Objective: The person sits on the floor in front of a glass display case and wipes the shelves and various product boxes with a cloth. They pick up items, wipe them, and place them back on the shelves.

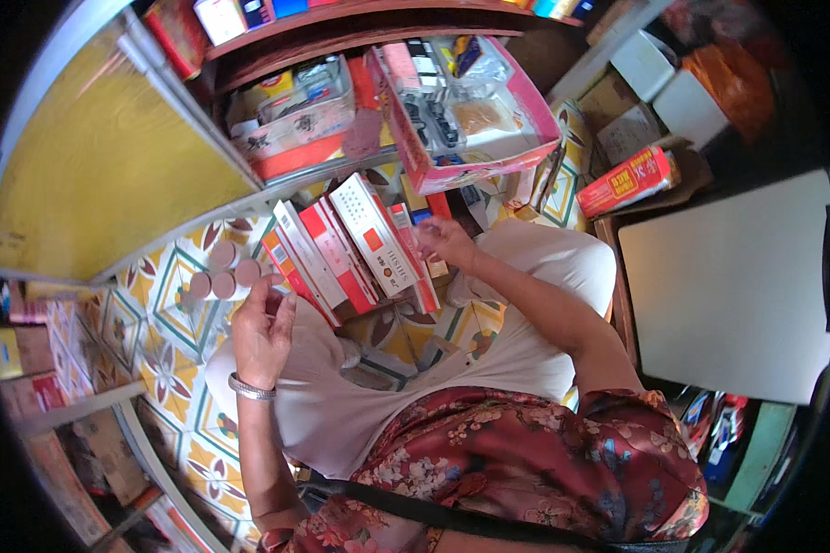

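Note:
A row of long red and white cartons (328, 256) leans between my knees. One white carton (375, 235) with dark lettering rises above the others. My left hand (266, 328) is beside the row's left end, fingers loosely bent and apart, holding nothing; its wrist wears a silver-coloured bracelet (251, 388). At the opposite end, the fingers of my right hand (448, 242) are bent over the rightmost red and white carton (415, 259). Whether they grip it cannot be made out. Several cylinders with pinkish tops (224, 284) stand on the tiled floor to the left.
Ahead, a pink-rimmed box (484, 169) of small packaged goods juts from the shelf beside a clear plastic bin (311, 128). A yellow panel (104, 166) borders the left. At right are a pale flat board (726, 283) and a red package (624, 181).

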`<state>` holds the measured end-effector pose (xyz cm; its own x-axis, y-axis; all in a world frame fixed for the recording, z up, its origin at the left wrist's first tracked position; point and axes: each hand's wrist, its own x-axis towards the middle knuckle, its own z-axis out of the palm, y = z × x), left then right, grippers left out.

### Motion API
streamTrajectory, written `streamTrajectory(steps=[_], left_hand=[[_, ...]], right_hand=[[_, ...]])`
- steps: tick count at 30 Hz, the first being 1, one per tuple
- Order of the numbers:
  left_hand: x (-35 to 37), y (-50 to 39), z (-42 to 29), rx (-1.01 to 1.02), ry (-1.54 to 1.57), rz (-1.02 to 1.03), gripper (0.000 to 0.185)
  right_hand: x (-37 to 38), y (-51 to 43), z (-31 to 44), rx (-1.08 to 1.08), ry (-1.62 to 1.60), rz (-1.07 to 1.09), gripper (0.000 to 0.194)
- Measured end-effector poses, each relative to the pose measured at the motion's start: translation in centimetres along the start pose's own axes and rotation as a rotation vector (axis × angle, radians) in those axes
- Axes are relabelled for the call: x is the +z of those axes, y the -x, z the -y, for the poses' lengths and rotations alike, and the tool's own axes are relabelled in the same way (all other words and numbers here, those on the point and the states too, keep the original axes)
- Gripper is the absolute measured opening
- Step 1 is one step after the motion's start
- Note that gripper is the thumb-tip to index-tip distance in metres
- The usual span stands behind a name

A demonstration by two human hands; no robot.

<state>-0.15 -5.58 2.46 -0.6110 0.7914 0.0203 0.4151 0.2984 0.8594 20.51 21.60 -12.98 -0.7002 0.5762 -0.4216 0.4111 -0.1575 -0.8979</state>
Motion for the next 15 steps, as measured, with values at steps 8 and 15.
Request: streamTrajectory(steps=[8,15], left_hand=[[1.0,-1.0,1.6,0.027,-0.205,0.101,0.024],[1.5,-1.0,1.0,0.11,-0.451,0.201,0.026]], right_hand=[[-3.0,-0.7,2.8,0.135,-0.653,-0.293,0.065],[-5.6,-1.8,3.9,0.078,-0.733,-0.292,0.065]])
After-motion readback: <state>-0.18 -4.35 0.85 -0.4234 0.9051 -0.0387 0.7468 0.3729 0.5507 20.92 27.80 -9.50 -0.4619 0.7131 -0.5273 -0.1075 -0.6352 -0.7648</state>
